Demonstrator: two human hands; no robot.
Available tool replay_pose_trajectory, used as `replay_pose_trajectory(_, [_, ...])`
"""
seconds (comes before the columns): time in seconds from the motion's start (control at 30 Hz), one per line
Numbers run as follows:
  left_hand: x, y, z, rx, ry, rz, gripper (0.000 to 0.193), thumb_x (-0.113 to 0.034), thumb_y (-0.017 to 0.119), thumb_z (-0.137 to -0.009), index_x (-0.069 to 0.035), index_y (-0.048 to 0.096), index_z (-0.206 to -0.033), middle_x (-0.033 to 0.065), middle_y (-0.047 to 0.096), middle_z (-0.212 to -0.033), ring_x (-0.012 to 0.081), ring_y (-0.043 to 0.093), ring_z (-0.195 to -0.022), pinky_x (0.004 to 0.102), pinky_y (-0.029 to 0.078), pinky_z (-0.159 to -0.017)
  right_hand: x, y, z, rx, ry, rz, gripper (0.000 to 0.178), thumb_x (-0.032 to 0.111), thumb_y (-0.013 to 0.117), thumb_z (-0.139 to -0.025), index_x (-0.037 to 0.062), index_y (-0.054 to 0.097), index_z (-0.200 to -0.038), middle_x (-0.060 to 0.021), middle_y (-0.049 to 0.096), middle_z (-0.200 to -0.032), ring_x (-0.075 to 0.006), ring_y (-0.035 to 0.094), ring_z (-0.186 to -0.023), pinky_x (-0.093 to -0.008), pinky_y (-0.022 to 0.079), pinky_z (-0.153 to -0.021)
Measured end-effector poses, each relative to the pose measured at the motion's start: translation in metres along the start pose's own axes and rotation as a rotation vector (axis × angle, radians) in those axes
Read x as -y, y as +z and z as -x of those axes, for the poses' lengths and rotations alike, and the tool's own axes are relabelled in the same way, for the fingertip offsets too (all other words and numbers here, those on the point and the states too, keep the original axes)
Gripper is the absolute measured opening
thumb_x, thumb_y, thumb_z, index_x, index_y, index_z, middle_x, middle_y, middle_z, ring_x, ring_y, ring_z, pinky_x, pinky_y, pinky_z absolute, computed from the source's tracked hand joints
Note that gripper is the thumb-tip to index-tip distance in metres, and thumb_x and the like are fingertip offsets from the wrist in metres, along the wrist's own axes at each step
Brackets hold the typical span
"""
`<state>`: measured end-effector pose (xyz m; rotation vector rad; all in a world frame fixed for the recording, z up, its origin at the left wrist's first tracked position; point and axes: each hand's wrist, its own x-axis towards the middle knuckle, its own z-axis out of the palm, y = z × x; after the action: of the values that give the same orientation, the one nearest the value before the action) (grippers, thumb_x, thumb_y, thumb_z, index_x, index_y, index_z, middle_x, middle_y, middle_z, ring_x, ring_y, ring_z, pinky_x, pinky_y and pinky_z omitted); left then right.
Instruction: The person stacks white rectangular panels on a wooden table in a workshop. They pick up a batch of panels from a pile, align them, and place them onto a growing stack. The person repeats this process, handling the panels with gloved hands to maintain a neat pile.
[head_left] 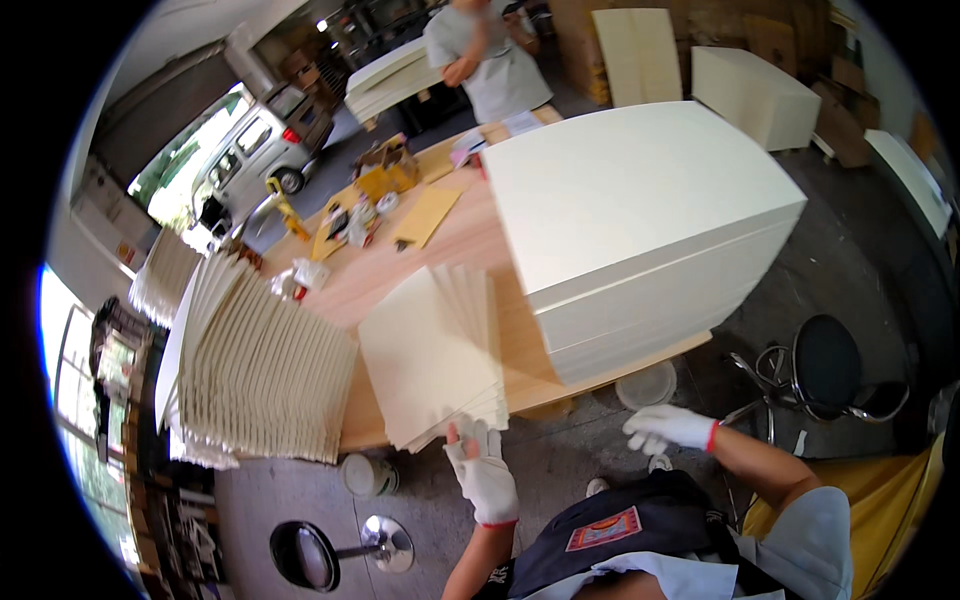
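A fanned pile of cream paper sheets lies at the near edge of the wooden table, its layers spread apart at the far right corner. My left hand, in a white glove with some bare fingertips, is at the pile's near edge with its fingers stretched toward it. Whether the fingertips touch the sheets is hard to make out. Off the table to the right, my right hand hangs in the air in a white glove with a red cuff. Its fingers are apart, slightly bent, and hold nothing.
A tall block of white sheets fills the table's right side. Overlapping cream stacks stand at the left. Tape and small tools lie beside a yellow envelope. Stools and buckets stand around; another person is beyond the table.
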<state>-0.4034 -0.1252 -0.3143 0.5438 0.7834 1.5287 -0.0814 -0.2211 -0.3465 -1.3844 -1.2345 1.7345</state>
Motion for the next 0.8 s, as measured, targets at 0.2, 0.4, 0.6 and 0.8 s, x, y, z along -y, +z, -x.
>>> replay_pose_trajectory(0.2, [-0.054, 0.169, 0.019, 1.208, 0.869, -0.661, 0.017, 0.002, 0.070, -0.086, -0.004, 0.073, -0.102, 0.0187, 0.076, -0.107, 0.0405, 0.073, -0.107, 0.0530, 0.054, -0.103, 0.072, -0.122, 0.124, -0.639, -0.286, -0.132, 0.040, 0.047, 0.061, -0.105, 0.0081, 0.063, -0.099, 0.0027, 0.056, -0.076, -0.0081, 0.049, -0.060, -0.0261, 0.036, -0.053])
replay_pose_trajectory(0.4, [-0.044, 0.380, 0.026, 1.353, 1.249, -1.027, 0.035, 0.000, 0.065, -0.089, -0.008, 0.070, -0.123, 0.0143, 0.070, -0.128, 0.0372, 0.065, -0.120, 0.0428, 0.052, -0.102, 0.158, -0.208, 0.185, -1.227, -0.599, -0.209, 0.043, 0.051, 0.061, -0.104, 0.0093, 0.064, -0.097, 0.0018, 0.059, -0.076, -0.0080, 0.051, -0.060, -0.0254, 0.036, -0.053])
replay_pose_trajectory(0.6, [0.034, 0.491, -0.036, 1.421, 0.893, -1.607, 0.033, -0.023, 0.069, -0.093, -0.015, 0.076, -0.124, 0.0149, 0.069, -0.127, 0.0357, 0.067, -0.112, 0.0442, 0.051, -0.099, 0.200, -0.217, 0.174, -1.348, -0.134, 0.682, 0.074, 0.079, 0.046, -0.096, 0.0094, 0.071, -0.104, -0.0168, 0.075, -0.102, -0.0379, 0.070, -0.102, -0.0428, 0.051, -0.092])
replay_pose_trajectory(0.8, [0.053, 0.484, -0.033, 1.426, 0.686, -1.529, 0.032, -0.029, 0.071, -0.095, -0.016, 0.077, -0.124, 0.0134, 0.066, -0.112, 0.0301, 0.066, -0.106, 0.0397, 0.051, -0.094, 0.219, -0.238, 0.173, -1.372, -0.479, 1.355, 0.054, 0.060, 0.055, -0.100, 0.0103, 0.064, -0.084, -0.0095, 0.068, -0.080, -0.0339, 0.068, -0.080, -0.0438, 0.050, -0.072])
